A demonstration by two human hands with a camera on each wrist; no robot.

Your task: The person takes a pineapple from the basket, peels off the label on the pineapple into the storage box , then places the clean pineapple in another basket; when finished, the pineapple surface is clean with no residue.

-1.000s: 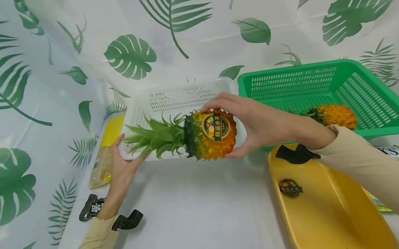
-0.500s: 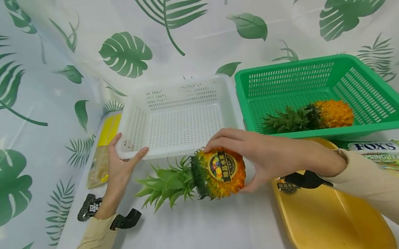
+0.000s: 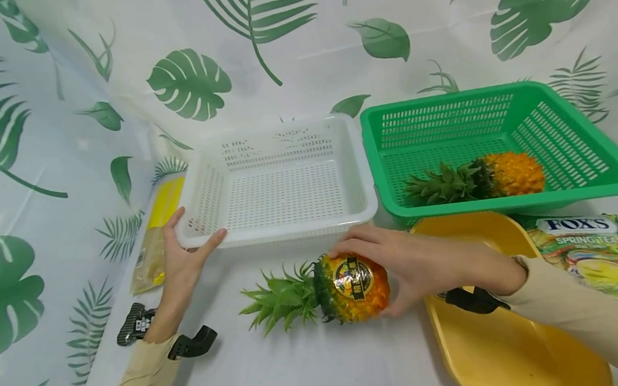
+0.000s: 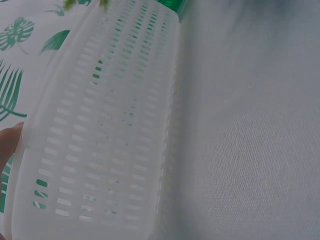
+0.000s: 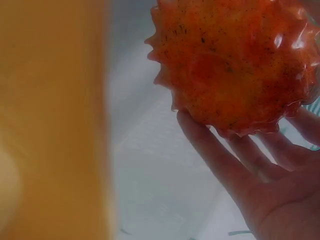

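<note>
In the head view, a pineapple (image 3: 350, 300) with a dark round sticker lies sideways, low over the white table, its green crown pointing left. My right hand (image 3: 416, 263) grips its orange body from the right, thumb below and fingers above. The right wrist view shows the pineapple's glossy base (image 5: 225, 70) against the fingers (image 5: 215, 155). Behind it is a white perforated basket (image 3: 290, 236) with nothing inside. My left hand (image 3: 183, 262) holds that basket's front left corner, thumb on the front rim. In the left wrist view, the basket's side wall (image 4: 95, 130) fills the left half.
To the right of the white basket stands a green basket (image 3: 511, 205) with another pineapple (image 3: 515, 174) inside. A yellow tub (image 3: 488, 347) sits in front of it, beside a FOX'S candy bag (image 3: 583, 253). A yellow-topped packet (image 3: 155, 238) lies at left.
My right hand has brought the pineapple from over the white basket forward and down to the table in front, slightly rightward. The left hand stays at the basket corner.
</note>
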